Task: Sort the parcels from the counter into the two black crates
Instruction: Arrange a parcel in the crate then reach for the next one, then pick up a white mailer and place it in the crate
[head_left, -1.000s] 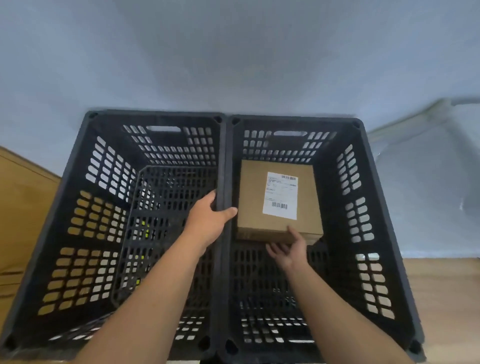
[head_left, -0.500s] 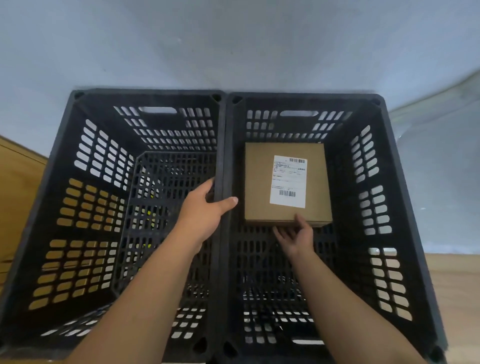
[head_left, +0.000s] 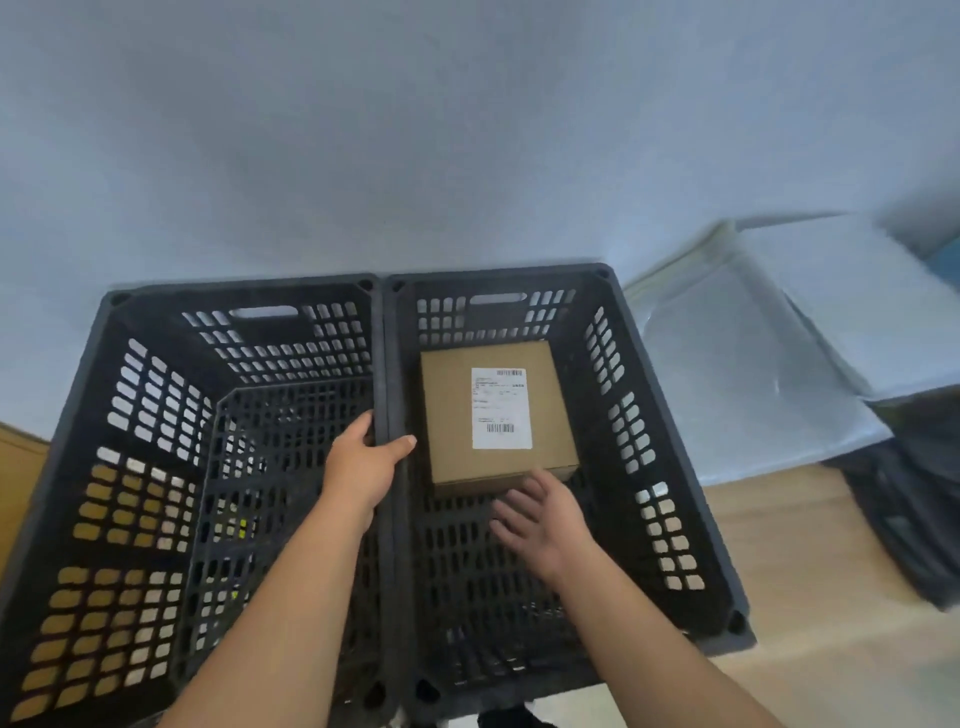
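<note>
Two black slotted crates stand side by side against a pale wall. The left crate (head_left: 156, 415) holds nothing. In the right crate (head_left: 639, 447) a brown cardboard parcel (head_left: 452, 415) with a white shipping label lies flat on the floor, near the far wall. My left hand (head_left: 363, 467) grips the shared rim between the crates, thumb over the right side. My right hand (head_left: 545, 519) hovers inside the right crate just in front of the parcel, fingers spread and loose, off the box.
A grey-white plastic mailer bag (head_left: 753, 374) lies to the right of the crates on a wooden surface (head_left: 810, 571). Dark crate-like objects (head_left: 914, 493) sit at the far right edge. A wooden panel (head_left: 21, 478) shows at the left.
My right hand has let go of the parcel's near edge and drawn back toward me. The view has tilted up and swung right, showing the mailer bag.
</note>
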